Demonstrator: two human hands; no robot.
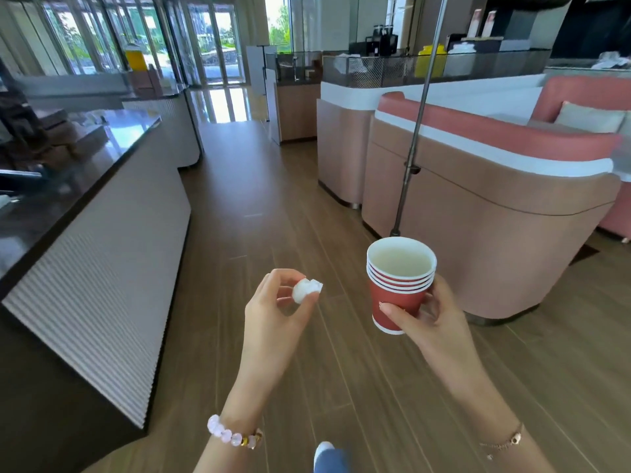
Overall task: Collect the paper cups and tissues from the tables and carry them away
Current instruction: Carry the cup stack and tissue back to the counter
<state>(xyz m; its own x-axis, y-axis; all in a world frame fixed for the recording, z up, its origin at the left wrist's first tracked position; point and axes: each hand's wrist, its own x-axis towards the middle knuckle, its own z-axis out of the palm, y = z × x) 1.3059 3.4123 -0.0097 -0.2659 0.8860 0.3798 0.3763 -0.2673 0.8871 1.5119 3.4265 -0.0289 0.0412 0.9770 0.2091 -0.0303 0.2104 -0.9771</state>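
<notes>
My right hand (430, 319) grips a stack of several red paper cups (397, 295) with white rims, held upright at chest height over the wooden floor. The top cup holds a pale liquid. To its left, my left hand (276, 312) pinches a small crumpled white tissue (305, 291) between thumb and fingertips. Both hands hang in the air above the aisle, roughly a cup's width apart.
A long counter (102, 254) with a dark top and ribbed white front runs along the left. Pink and beige booth seating (478, 206) curves on the right, with a slanted metal pole (415, 145) before it. A wooden-floor aisle (246, 186) leads toward glass doors (218, 46).
</notes>
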